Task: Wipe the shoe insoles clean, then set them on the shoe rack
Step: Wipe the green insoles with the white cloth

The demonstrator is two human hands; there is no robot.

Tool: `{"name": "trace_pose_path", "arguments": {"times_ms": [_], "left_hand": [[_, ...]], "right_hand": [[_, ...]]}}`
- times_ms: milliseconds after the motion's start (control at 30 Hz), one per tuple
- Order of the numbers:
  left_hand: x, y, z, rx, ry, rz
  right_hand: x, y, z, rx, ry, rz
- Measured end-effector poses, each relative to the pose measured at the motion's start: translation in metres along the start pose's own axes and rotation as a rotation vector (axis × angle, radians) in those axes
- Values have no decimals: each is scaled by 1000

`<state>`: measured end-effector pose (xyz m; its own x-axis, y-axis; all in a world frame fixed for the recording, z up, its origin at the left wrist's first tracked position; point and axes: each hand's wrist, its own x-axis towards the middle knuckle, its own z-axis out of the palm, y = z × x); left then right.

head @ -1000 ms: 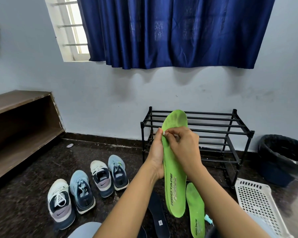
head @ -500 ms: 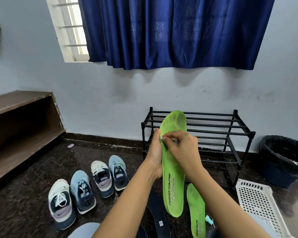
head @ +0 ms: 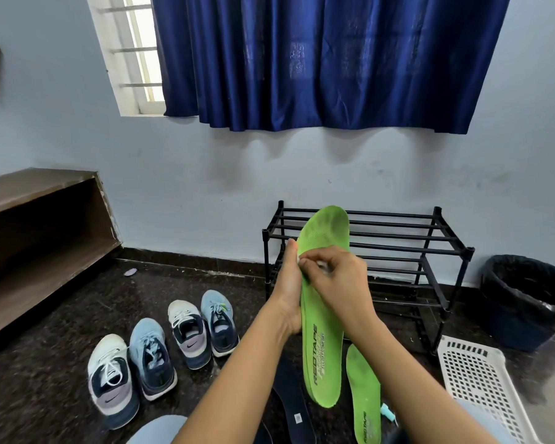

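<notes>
A bright green insole stands upright in front of me, toe end up. My left hand grips it from behind along its left edge. My right hand lies across its front with curled fingers that pinch a small white wipe against the insole's upper half. A second green insole lies on the dark floor just to the right. A dark blue insole lies on the floor under my left forearm. The black metal shoe rack stands behind, against the wall, with bare bars.
Two pairs of sneakers stand on the floor at the left. A white plastic basket lies at the right, a black-lined bin beyond it. A wooden shelf runs along the left wall. A small teal object lies beside the floor insole.
My right hand has slid slightly down and along the upright insole's upper half with the wipe. The left hand keeps its hold and the insole stays upright.
</notes>
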<state>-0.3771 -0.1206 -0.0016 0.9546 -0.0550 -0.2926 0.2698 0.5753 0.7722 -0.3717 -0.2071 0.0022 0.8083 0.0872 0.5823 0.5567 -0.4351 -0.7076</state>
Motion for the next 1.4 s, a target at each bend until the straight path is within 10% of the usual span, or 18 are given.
{"name": "trace_pose_path", "arguments": {"times_ms": [267,600,1400], "left_hand": [[-7,-19,16,90,-92,-49],[-2,-9,5,92,-30,-16],[-13,-15,12,361,-89,3]], "right_hand": [[25,6,-12,7,274,78],[8,2,-4,67,76,82],[26,17,-17,37,273,186]]}}
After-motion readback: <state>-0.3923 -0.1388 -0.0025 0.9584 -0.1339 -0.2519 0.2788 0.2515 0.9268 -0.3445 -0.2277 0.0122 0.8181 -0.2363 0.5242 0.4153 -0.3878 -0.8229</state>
